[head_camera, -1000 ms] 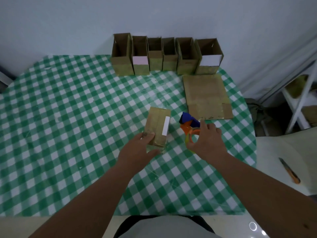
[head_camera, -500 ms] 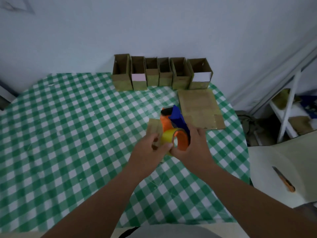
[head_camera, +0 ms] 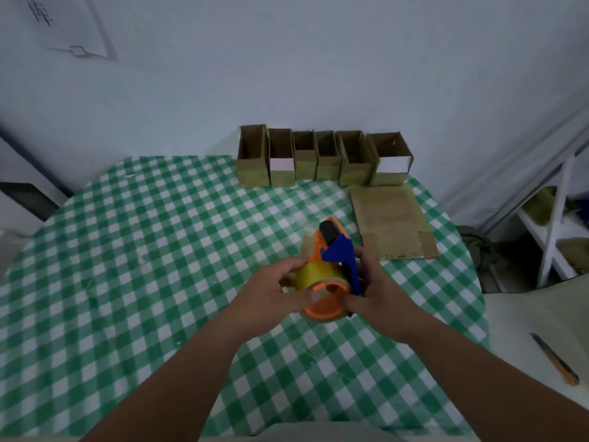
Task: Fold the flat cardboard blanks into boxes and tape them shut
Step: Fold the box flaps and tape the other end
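Observation:
An orange and blue tape dispenser (head_camera: 334, 250) with a yellowish tape roll (head_camera: 314, 274) is lifted above the table's middle. My right hand (head_camera: 373, 288) grips its blue handle side. My left hand (head_camera: 274, 295) pinches the tape roll at its near edge. Behind the dispenser a small folded cardboard box (head_camera: 306, 245) lies on the cloth, mostly hidden. A flat cardboard blank (head_camera: 390, 218) lies to the right. Several open folded boxes (head_camera: 322, 161) stand in a row against the wall.
The round table wears a green and white checked cloth (head_camera: 153, 250). An orange-handled utility knife (head_camera: 556, 360) lies on a white surface at the right. A white shelf rack (head_camera: 554, 224) stands at the far right beyond the table.
My right hand lifted the tape dispenser from the table up toward me. My left hand left the small box and came onto the tape roll. The view tilted upward.

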